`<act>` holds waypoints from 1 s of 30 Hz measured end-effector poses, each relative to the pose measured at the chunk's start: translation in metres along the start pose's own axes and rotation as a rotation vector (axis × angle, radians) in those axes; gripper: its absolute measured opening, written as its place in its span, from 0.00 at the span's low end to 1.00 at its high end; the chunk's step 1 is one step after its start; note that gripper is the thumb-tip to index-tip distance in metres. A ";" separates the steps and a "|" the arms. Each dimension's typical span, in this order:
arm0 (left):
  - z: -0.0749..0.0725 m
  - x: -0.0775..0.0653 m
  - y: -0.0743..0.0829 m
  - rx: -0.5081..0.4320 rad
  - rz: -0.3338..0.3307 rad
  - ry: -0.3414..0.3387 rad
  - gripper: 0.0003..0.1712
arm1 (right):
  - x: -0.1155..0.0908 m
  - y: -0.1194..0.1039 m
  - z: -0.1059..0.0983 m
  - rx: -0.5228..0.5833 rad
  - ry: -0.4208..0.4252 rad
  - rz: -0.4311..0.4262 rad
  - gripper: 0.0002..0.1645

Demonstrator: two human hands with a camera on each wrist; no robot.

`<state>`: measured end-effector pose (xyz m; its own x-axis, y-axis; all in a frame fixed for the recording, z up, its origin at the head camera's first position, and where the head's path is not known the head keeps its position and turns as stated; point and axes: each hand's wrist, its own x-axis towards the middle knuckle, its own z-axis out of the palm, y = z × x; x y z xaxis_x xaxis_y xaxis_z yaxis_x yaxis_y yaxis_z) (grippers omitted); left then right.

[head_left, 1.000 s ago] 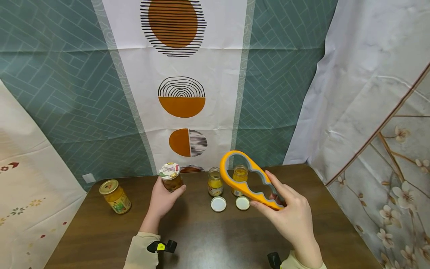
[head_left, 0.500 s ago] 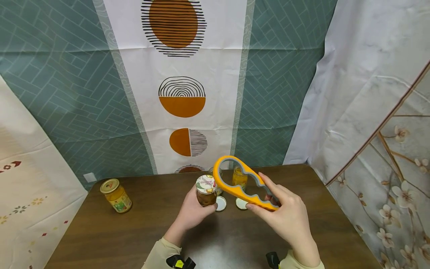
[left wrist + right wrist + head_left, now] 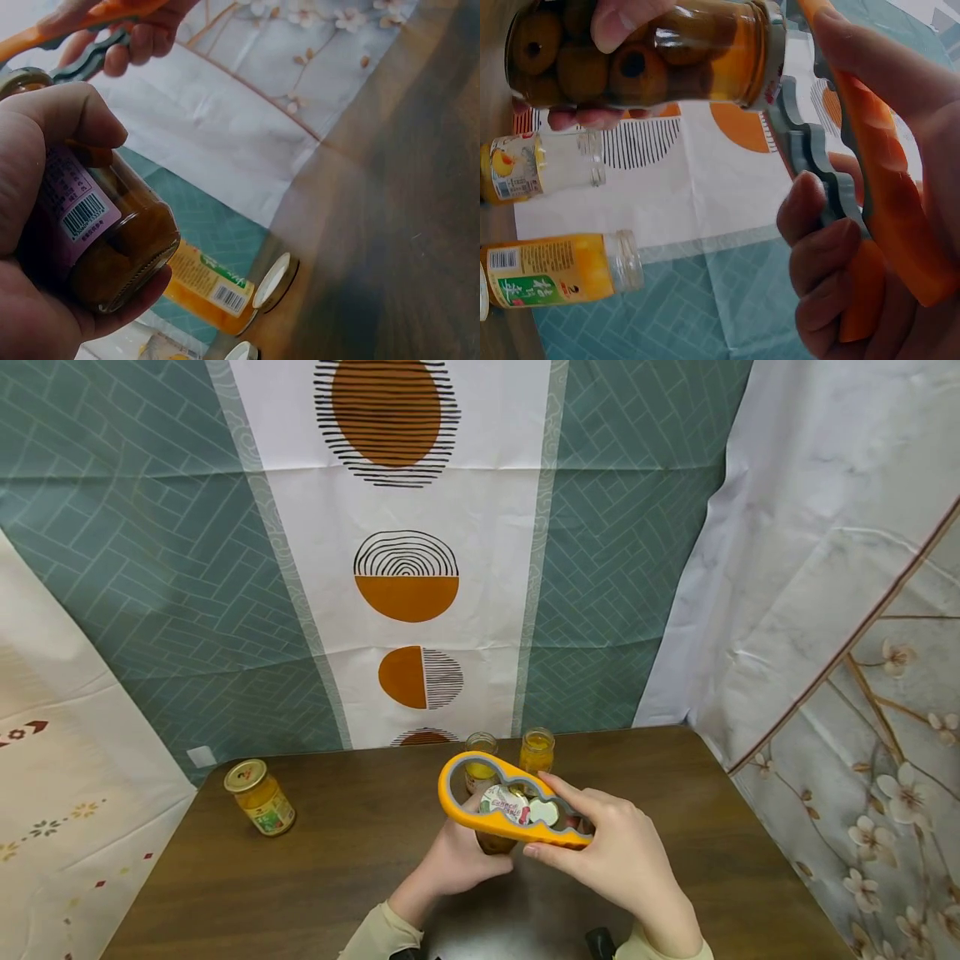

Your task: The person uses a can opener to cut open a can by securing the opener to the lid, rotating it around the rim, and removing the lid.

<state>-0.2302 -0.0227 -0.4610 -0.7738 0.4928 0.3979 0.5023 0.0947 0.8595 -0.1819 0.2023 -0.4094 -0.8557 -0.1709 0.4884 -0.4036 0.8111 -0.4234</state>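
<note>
Right wrist view: a glass jar [image 3: 641, 64] lies across the upper part, full of round, olive-brown fruits with dark holes, in amber liquid. Its white lid [image 3: 504, 803] carries coloured print, and the left wrist view shows a pink-purple label [image 3: 81, 206] with a barcode. The jar is off the table, held by the left hand [image 3: 457, 860], whose fingers and thumb wrap its sides. Just by the lid is an orange opener [image 3: 885, 180] with a grey, scalloped inner edge; whether they touch, I cannot tell. The right hand [image 3: 611, 843] grips its handles, fingers curled round them. Behind, on the brown table [image 3: 337, 860], stand two lidless jars of yellow contents; well apart at left stands a gold-lidded yellow jar [image 3: 260, 797].
</note>
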 end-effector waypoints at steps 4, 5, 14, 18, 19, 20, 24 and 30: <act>0.001 0.001 0.003 0.000 0.016 -0.018 0.46 | 0.000 -0.002 0.001 -0.008 -0.025 0.022 0.47; 0.001 0.001 0.003 -0.006 0.017 -0.025 0.47 | 0.000 -0.002 0.000 -0.008 -0.031 0.027 0.46; 0.001 -0.003 0.008 0.101 0.065 -0.027 0.41 | -0.002 -0.004 0.001 0.029 -0.100 0.057 0.37; 0.001 -0.002 0.008 0.083 0.119 -0.042 0.41 | -0.002 -0.004 0.001 0.093 -0.122 0.054 0.22; 0.001 -0.001 0.007 0.059 0.117 -0.047 0.42 | -0.002 -0.004 0.002 0.100 -0.124 0.055 0.20; 0.001 -0.001 0.007 0.042 0.112 -0.049 0.42 | -0.002 -0.005 0.002 0.105 -0.129 0.061 0.19; 0.001 -0.002 0.004 0.012 0.077 -0.040 0.42 | -0.003 -0.011 0.005 0.065 -0.155 0.128 0.25; 0.000 0.000 0.002 0.061 0.079 -0.027 0.42 | -0.003 -0.018 0.005 0.029 -0.182 0.179 0.32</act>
<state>-0.2287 -0.0221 -0.4591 -0.7204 0.5240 0.4544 0.5846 0.1063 0.8043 -0.1737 0.1853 -0.4071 -0.9574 -0.1262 0.2598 -0.2477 0.8217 -0.5133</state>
